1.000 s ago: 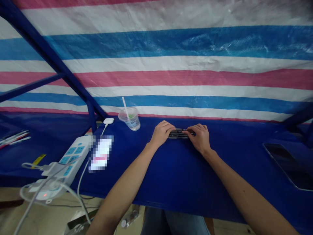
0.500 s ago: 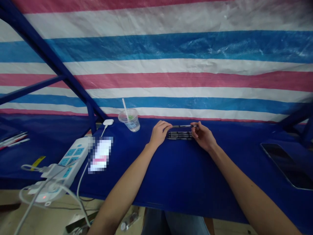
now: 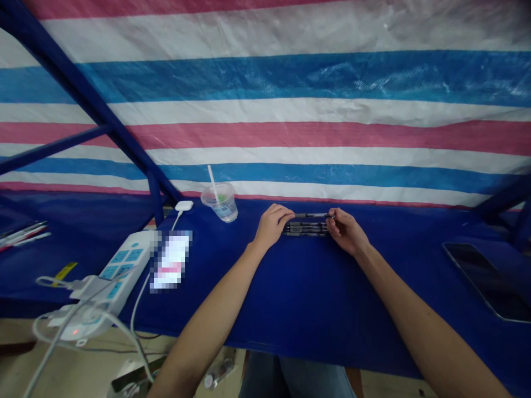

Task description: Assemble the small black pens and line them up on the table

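On a blue-covered surface [image 3: 298, 287], the right grip [image 3: 346, 232] pinches a black pen [image 3: 313, 215] between its fingertips — held level, clear of a row of pens [image 3: 306, 229] just below — while the left grip [image 3: 272, 225] curls loosely beside the pen's other end.

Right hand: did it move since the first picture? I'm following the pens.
Yes. The right hand has moved rightward, away from the plastic cup, and is now at the right end of the pens, not over them.
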`<action>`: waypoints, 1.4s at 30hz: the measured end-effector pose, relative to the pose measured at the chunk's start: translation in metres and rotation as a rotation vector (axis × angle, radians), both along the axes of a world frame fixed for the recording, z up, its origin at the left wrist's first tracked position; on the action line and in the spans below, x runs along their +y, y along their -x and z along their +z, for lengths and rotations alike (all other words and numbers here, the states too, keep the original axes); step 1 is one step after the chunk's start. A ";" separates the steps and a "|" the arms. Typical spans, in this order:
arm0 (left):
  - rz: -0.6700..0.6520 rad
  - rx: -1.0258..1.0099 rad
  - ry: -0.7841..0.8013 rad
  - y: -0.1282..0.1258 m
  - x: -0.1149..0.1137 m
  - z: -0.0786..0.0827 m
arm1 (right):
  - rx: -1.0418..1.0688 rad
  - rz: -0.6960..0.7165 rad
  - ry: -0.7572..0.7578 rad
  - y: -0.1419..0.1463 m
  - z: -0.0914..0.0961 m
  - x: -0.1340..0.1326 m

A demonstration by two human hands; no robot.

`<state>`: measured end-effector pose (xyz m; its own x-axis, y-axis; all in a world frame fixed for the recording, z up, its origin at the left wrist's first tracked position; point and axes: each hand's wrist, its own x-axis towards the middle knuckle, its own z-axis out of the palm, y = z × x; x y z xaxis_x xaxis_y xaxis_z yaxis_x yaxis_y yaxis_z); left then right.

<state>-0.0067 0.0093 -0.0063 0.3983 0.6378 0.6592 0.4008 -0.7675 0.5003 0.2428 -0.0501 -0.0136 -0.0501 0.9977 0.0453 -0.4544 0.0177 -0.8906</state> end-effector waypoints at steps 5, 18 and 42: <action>0.046 0.024 0.012 -0.001 -0.001 0.002 | -0.284 -0.282 -0.060 -0.001 -0.006 0.005; 0.171 0.281 0.145 0.002 0.002 -0.003 | -1.039 -0.422 -0.239 -0.001 -0.026 0.014; -0.053 0.454 0.181 -0.001 -0.004 0.006 | -1.128 -0.335 -0.319 0.007 -0.018 0.012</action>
<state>-0.0062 0.0057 -0.0003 0.6545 0.6975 0.2917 0.5725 -0.7092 0.4115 0.2361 -0.0382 -0.0320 0.0381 0.9207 0.3884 0.6408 0.2758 -0.7165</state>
